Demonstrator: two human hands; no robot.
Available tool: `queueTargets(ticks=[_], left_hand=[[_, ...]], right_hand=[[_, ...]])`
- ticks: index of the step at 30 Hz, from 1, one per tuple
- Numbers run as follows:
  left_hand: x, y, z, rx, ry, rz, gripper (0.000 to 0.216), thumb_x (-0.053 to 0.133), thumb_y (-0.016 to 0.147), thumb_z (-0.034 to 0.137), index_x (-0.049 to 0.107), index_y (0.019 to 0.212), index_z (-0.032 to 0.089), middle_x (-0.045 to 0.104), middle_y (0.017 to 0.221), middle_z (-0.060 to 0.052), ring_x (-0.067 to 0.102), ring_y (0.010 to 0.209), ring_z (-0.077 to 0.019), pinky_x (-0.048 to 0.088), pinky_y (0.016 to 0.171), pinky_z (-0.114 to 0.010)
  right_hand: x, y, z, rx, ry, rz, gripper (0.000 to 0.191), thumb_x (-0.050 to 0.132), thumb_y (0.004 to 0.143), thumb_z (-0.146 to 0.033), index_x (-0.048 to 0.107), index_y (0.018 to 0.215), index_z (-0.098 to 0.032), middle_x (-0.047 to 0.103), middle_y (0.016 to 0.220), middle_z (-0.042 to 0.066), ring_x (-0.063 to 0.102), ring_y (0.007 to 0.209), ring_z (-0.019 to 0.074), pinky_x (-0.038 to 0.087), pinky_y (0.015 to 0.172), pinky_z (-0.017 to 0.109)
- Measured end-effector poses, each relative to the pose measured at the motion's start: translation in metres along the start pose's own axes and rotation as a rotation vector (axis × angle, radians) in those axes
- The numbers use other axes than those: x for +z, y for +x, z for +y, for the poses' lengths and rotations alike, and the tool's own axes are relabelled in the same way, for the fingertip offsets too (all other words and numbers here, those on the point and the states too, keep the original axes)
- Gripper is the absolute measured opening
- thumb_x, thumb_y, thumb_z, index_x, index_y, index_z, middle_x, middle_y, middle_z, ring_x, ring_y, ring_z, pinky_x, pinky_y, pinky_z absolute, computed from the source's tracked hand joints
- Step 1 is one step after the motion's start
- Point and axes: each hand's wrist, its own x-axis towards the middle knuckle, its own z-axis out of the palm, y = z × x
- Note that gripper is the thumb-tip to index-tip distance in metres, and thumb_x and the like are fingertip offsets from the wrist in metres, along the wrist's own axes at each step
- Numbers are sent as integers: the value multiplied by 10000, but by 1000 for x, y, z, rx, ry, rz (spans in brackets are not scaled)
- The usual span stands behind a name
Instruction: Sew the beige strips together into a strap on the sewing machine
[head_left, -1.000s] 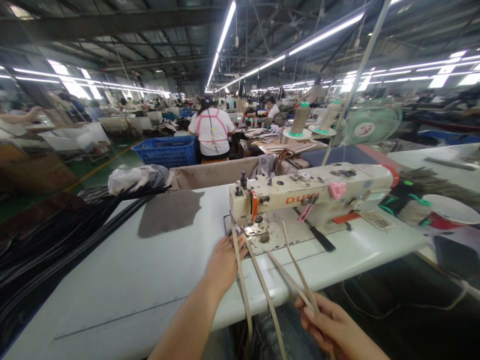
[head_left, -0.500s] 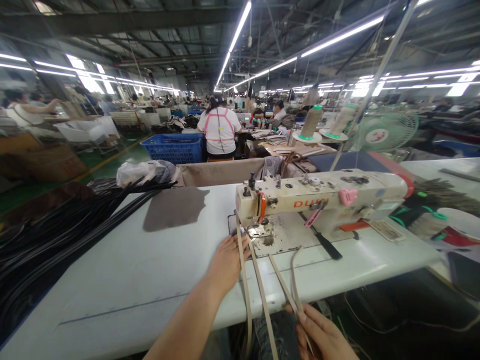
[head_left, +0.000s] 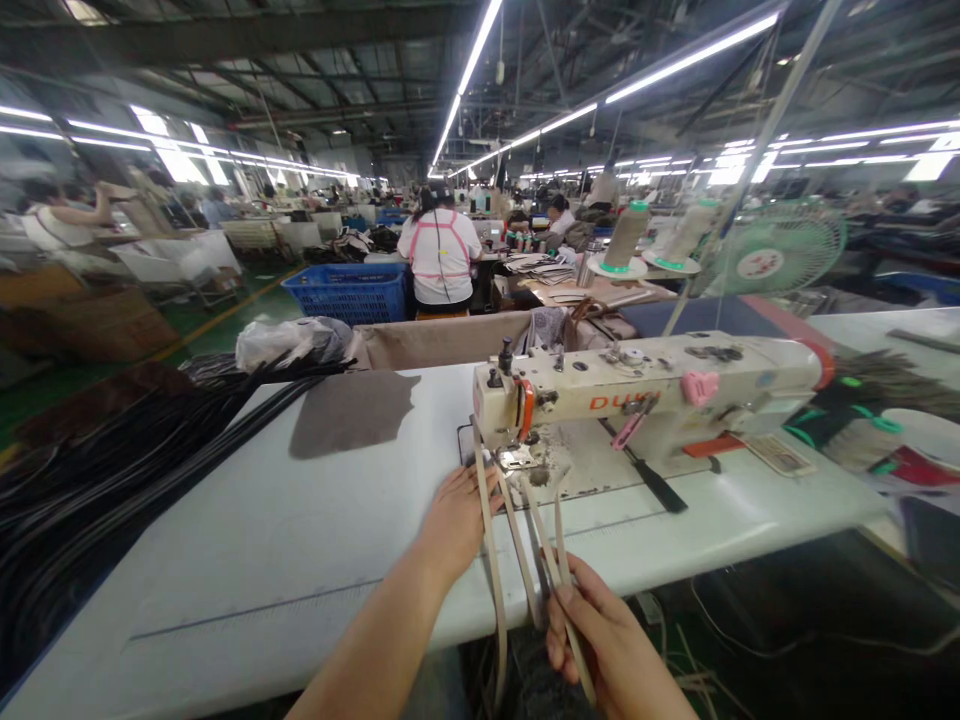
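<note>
Straps (head_left: 525, 540) of tan leather run from under the presser foot of the sewing machine (head_left: 645, 395) back over the worktop (head_left: 300, 540) edge toward you. Your right hand (head_left: 600, 640) has its grip clamped on a pair of them just off the near edge, fingers curled around the bands and thumb on top. Your left hand (head_left: 454, 515) lies flat and open on the worktop beside the needle, fingertips touching the leftmost strap, which hangs down past the edge. Left of you, a pile of black strips (head_left: 112, 470) covers the far side of the worktop, with a grey piece (head_left: 349, 410) lying between the pile and the machine. Behind the machine stand two thread cones (head_left: 626, 240) and a green fan (head_left: 772, 255). Farther back, a person in a white top (head_left: 439, 255) sits facing away next to a blue crate (head_left: 349, 290).
</note>
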Motion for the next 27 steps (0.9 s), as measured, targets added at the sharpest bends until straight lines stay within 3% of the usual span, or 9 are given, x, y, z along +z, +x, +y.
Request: queueTargets(ticks=[13, 20, 27], left_hand=[[2, 0, -1, 6, -36, 40, 360, 458, 1095, 359, 640, 1377, 231, 698, 1395, -99, 613, 1357, -280, 479, 1170, -560], [0, 0, 0, 3, -48, 39, 353, 460, 1087, 345, 646, 1366, 233, 686, 1413, -97, 616, 1355, -275, 481, 1171, -552], [1, 0, 0, -6, -47, 21, 356, 466, 1088, 347, 637, 1377, 228, 688, 1409, -101, 605, 1367, -285, 474, 1167, -583]], right_hand=[[7, 4, -22, 41, 32, -18, 666, 893, 708, -430, 609, 1260, -190, 652, 650, -44, 556, 425, 79, 359, 367, 159], [9, 8, -16, 22, -44, 21, 814, 867, 692, -486, 500, 1358, -193, 652, 629, -65, 593, 404, 121, 390, 341, 193], [10, 5, -14, 36, -59, 9, 795, 811, 763, -433, 451, 1425, -178, 652, 639, -61, 594, 398, 119, 396, 337, 194]])
